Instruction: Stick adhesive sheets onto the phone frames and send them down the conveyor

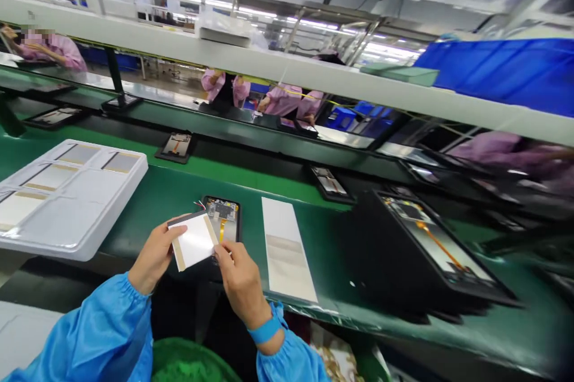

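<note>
Between my two hands is a flat battery pack (195, 244), silvery white with tan strips along two sides, a dark top edge and thin red and white wires. My left hand (156, 250) grips its left side, the thumb lying across the face. At the right edge, my right hand (240, 277) pinches the tan strip between thumb and fingers. Behind the pack an opened tablet (229, 213) lies on the green bench, with a circuit board and an orange ribbon cable showing; the pack and my hands hide its lower part.
To the left sits a white plastic tray (112, 185) with several battery packs. A long white sheet (289, 250) lies right of the tablet. Farther right is a stack of black trays topped by an opened tablet (433, 235). Tablets line the green conveyor (251, 173); co-workers in pink sit beyond.
</note>
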`<state>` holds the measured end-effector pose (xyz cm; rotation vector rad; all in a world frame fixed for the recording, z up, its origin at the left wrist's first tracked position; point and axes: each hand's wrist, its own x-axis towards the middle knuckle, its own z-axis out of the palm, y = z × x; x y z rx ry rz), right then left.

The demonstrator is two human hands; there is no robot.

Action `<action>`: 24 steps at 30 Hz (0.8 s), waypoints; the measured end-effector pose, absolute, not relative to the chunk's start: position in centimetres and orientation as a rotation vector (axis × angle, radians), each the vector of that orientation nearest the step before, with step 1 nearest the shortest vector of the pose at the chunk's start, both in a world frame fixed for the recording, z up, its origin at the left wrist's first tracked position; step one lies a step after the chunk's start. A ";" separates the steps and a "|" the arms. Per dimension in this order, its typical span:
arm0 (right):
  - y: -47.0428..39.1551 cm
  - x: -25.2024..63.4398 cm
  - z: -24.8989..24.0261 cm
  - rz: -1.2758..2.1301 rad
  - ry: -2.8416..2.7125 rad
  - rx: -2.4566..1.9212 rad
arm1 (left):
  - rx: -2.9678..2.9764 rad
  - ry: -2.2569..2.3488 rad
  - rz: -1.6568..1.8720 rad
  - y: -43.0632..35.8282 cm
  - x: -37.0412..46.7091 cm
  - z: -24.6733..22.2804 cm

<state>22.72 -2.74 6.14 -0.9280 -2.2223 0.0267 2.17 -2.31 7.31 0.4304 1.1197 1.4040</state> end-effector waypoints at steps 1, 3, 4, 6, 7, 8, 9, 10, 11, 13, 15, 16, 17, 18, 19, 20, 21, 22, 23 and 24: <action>-2.9 23.5 5.8 0.007 -2.242 -0.950 | 0.434 1.103 1.371 -2.2 2.8 6.9; -3.3 24.8 5.2 -0.007 -2.277 -0.949 | 0.423 1.085 1.333 -2.1 3.9 6.2; -3.5 25.3 5.0 -0.010 -2.293 -0.940 | 0.408 1.072 1.314 -2.0 4.4 5.9; -3.8 26.1 4.8 -0.027 -2.325 -0.930 | 0.371 1.030 1.275 -2.0 5.5 5.4; -4.0 26.5 4.7 -0.046 -2.341 -0.937 | 0.356 1.004 1.257 -2.1 6.1 5.3; -4.0 26.7 4.7 -0.073 -2.361 -0.952 | 0.345 0.984 1.245 -2.1 6.6 5.2; -4.1 27.0 4.6 -0.105 -2.386 -0.971 | 0.340 0.974 1.236 -2.2 7.1 5.2; -4.2 27.2 4.6 -0.139 -2.415 -0.988 | 0.345 0.972 1.228 -2.2 7.5 5.3; -4.2 27.5 4.5 -0.169 -2.442 -1.006 | 0.361 0.972 1.214 -2.3 7.9 5.4; -4.4 28.0 4.1 -0.188 -2.483 -1.035 | 0.425 0.960 1.164 -2.6 8.5 5.8; -4.7 28.4 3.7 -0.124 -2.463 -1.059 | 0.514 0.927 1.106 -3.0 8.9 6.4; -4.9 28.6 3.4 -0.055 -2.421 -1.077 | 0.559 0.905 1.084 -3.2 9.0 6.6; -5.1 28.8 3.2 0.030 -2.354 -1.103 | 0.604 0.881 1.062 -3.4 9.1 6.8; -5.2 29.0 3.1 0.120 -2.267 -1.143 | 0.645 0.856 1.031 -3.6 9.1 7.0; -5.3 29.3 3.0 0.201 -2.163 -1.192 | 0.676 0.832 0.994 -3.8 9.2 7.1; -5.4 29.7 3.0 0.268 -2.051 -1.246 | 0.691 0.815 0.955 -3.9 9.3 7.1; -5.3 30.2 3.0 0.316 -1.937 -1.304 | 0.684 0.806 0.918 -3.9 9.3 7.0; -5.2 30.9 3.0 0.346 -1.821 -1.359 | 0.660 0.804 0.889 -3.9 9.3 6.7; -5.0 31.6 3.1 0.365 -1.705 -1.405 | 0.623 0.806 0.872 -3.9 9.4 6.5; -4.8 32.5 3.1 0.371 -1.584 -1.445 | 0.577 0.812 0.872 -3.7 9.4 6.1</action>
